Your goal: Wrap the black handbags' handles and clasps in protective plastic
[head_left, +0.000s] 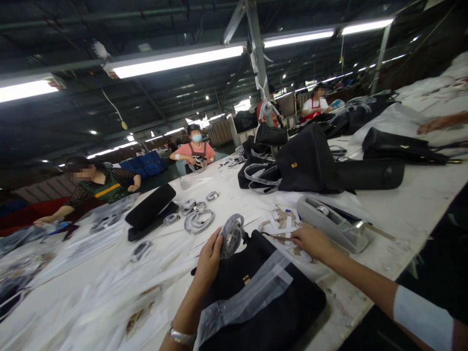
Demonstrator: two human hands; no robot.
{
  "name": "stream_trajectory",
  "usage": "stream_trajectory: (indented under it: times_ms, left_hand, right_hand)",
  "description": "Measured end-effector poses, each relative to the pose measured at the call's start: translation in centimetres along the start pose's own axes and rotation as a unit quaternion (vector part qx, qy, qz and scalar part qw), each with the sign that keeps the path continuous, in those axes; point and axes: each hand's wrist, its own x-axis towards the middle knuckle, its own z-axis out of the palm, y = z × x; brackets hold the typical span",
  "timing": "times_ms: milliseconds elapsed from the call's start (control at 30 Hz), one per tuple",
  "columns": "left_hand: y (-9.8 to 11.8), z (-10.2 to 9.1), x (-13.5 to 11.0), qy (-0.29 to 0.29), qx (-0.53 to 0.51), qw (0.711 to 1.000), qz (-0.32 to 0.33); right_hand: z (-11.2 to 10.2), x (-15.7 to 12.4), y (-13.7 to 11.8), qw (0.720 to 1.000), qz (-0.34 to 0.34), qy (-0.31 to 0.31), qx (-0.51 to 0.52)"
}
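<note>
On the worktable [387, 209] a black handbag [281, 304] lies near, a tape dispenser [329, 222] at its far right. My left hand [212, 252] clasps a wrapped strap coil [233, 236] over the bag's far edge; from here I cannot tell what my right hand [310, 242], fingers narrowed, holds.

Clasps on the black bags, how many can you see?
3: one clasp on the nearest bag, another on the upright bag, a third on the rightmost bag. Others may be hidden.
</note>
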Motion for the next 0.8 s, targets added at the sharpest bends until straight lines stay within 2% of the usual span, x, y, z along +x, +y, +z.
stream_trajectory:
  times_ms: [233, 467, 800]
  left_hand:
    - [-0.2, 0.0, 0.0, -0.001, -0.001, 1.000, -0.007]
    - [0.1, -0.1, 0.2, 0.000, -0.011, 1.000, -0.008]
    - [0.2, -0.1, 0.0, 0.004, -0.029, 1.000, -0.009]
  right_hand:
    - [0.8, -0.3, 0.5, 0.998, -0.020, 0.047, -0.047]
    - [1.4, -1.3, 0.1, 0.997, -0.037, 0.005, -0.069]
    - [-0.1, -0.4, 0.2, 0.998, 0.023, -0.040, -0.032]
